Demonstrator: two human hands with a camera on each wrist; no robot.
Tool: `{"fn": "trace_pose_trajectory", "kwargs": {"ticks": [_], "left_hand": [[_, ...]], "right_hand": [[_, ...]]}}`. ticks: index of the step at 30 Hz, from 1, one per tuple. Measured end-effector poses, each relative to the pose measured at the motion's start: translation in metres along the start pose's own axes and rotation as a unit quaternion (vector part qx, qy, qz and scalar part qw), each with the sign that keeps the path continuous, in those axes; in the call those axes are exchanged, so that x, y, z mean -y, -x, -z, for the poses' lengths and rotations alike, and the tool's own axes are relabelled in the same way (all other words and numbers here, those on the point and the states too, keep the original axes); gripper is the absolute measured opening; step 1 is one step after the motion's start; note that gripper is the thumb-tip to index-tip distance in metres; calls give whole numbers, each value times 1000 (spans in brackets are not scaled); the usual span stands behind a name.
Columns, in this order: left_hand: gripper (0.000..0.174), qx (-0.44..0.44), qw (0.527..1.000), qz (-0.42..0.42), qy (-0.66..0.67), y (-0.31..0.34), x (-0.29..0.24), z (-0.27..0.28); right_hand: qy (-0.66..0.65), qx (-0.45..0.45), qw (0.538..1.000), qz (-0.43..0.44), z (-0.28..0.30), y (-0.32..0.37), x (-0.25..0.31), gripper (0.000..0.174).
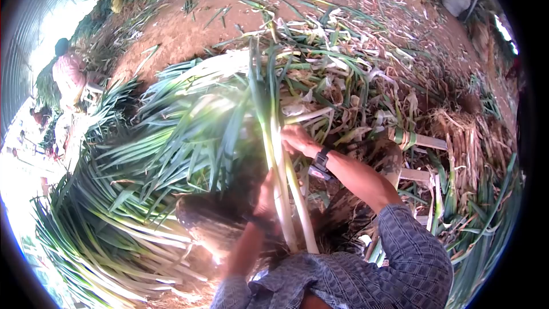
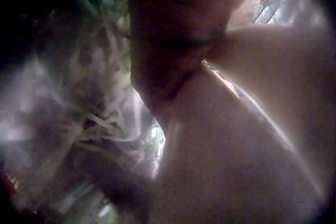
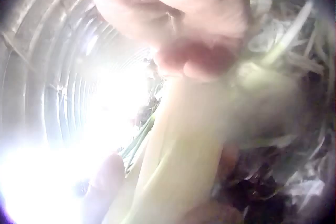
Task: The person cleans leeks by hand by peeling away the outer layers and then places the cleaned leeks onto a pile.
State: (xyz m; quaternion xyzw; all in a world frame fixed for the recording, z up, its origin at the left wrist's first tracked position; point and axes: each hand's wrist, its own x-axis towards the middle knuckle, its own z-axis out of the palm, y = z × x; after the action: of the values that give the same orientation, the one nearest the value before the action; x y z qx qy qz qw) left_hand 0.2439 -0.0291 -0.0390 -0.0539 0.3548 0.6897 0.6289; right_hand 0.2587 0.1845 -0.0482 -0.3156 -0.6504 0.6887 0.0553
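Two long green onions (image 1: 281, 200) stand nearly upright before my body, white ends at my lap and green leaves pointing away. Low on the stalks, my left hand (image 1: 265, 197) grips them; its fingertips (image 3: 107, 179) show beside the pale shaft in the right wrist view. Higher up, my right hand (image 1: 297, 139) pinches at the side of the stalk, a watch on its wrist. Seen from the right wrist, its curled fingers (image 3: 197, 61) press against the white shaft. The left wrist view is dark and blurred, mostly skin.
A large heap of green onions (image 1: 126, 229) lies at my left and ahead. Peeled leaves and husks (image 1: 349, 80) litter the ground beyond. At the right are wooden slats (image 1: 426, 141) and more stalks (image 1: 466, 154). Another person (image 1: 70, 77) sits far left.
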Motion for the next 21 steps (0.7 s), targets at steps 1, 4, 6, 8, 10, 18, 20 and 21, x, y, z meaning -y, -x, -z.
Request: {"fn": "trace_pose_trajectory", "kwargs": {"ticks": [1, 4, 6, 8, 10, 18, 20, 21], "left_hand": [[65, 0, 1000, -5, 1, 0, 3, 5], [59, -28, 999, 20, -12, -2, 1, 7], [52, -15, 999, 41, -3, 4, -5, -1], [50, 8, 999, 24, -21, 2, -4, 0], [51, 18, 999, 16, -39, 1, -3, 3], [65, 63, 990, -97, -78, 7, -2, 3], [62, 58, 993, -86, -51, 14, -5, -6], [61, 56, 995, -78, -38, 17, -7, -15]], "right_hand": [[4, -10, 1000, 0, 0, -1, -1, 24], [13, -48, 998, 26, 7, -4, -17, 35], [58, -61, 994, 63, 9, 9, -11, 48], [89, -58, 994, 31, 2, 23, 6, 48], [130, -64, 990, -2, 1, 7, -5, 44], [-2, 32, 986, 166, 2, -3, -17, 16], [-9, 92, 977, 194, 0, 86, 65, 13], [45, 122, 943, 306, 7, 118, 94, 8]]}}
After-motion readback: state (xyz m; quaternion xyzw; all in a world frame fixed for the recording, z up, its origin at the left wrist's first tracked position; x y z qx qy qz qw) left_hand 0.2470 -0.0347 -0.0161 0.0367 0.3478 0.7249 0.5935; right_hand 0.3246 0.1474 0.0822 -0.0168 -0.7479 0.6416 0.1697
